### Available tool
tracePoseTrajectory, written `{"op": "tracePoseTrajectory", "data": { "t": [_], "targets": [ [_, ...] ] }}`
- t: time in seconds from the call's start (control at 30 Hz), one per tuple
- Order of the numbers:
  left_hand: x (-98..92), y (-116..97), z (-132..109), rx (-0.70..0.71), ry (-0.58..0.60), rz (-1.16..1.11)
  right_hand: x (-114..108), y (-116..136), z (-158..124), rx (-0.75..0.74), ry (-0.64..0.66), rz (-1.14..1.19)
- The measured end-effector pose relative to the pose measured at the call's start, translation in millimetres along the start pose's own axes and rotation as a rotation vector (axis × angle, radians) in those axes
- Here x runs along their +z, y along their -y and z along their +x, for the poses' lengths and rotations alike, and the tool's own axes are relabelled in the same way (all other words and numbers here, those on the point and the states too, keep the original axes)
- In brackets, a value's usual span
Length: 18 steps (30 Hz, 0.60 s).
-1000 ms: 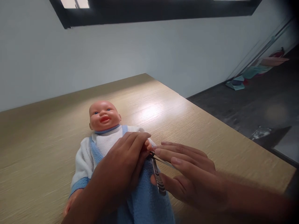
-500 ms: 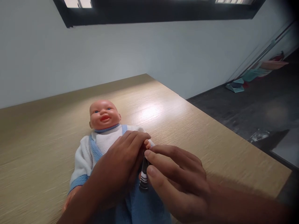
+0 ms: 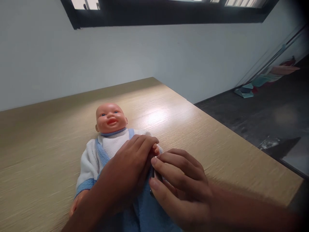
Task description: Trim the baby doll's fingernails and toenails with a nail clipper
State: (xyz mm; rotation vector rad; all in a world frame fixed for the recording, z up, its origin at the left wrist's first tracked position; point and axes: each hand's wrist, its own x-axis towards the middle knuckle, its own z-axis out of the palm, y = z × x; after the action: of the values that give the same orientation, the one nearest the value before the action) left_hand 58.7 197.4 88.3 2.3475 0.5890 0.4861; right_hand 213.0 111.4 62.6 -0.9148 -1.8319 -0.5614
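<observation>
Head view: doll [image 3: 114, 143], lying face up on wooden table [image 3: 205, 138]; left hand [image 3: 131, 158], curled around the doll's small hand; right hand [image 3: 182, 182], pinching metal clipper [image 3: 157, 175], its own fingers blocking much of it; behind, pale wall [image 3: 145, 54], dark window frame [image 3: 156, 16]; right, on floor [image 3: 241, 116], dustpan [image 3: 243, 92], pink basin [image 3: 285, 70]

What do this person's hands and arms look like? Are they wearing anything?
The left hand and right hand are bare: no gloves, and I see no rings. The left forearm and right forearm show no sleeve, watch or bracelet.
</observation>
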Motion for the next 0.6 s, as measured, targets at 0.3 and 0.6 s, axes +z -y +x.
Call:
{"op": "tracePoseTrajectory", "data": {
  "t": [0.3,0.6],
  "targets": [
    [0.2,1.4,-2.0,-0.013,0.002,-0.003,-1.4,-4.7,-1.8,-0.015,0.041,-0.014],
    [1.0,0.6,-1.7,-0.002,0.014,0.006,-7.8,-7.9,-5.7,0.018,0.072,0.017]
  ]
}}
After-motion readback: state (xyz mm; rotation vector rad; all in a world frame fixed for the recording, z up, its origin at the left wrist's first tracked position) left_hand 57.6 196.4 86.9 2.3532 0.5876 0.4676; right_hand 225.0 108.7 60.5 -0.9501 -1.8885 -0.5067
